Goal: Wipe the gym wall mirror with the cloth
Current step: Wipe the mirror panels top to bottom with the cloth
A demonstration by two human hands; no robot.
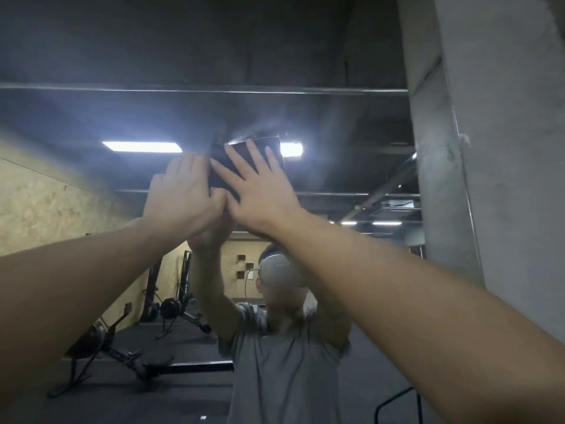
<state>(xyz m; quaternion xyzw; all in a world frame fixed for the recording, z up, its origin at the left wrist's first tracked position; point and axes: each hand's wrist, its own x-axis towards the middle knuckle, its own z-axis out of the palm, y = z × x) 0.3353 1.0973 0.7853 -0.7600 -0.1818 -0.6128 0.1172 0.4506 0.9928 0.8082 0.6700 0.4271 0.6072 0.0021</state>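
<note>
The wall mirror (336, 133) fills most of the view and reflects a dim gym. A dark folded cloth (253, 151) lies flat against the glass high up, near the mirror's top edge. My right hand (260, 191) presses on the cloth with straight, spread fingers. My left hand (183, 194) lies flat on the glass right beside it, its fingertips at the cloth's left edge and its thumb meeting my right thumb. Both arms reach up and forward. Most of the cloth is hidden under my hands.
A grey concrete pillar (504, 148) stands at the mirror's right edge. The reflection shows a person in a grey shirt (284, 362), rowing machines (171, 310) on a dark floor, a plywood wall (46, 203) and ceiling lights (142, 146).
</note>
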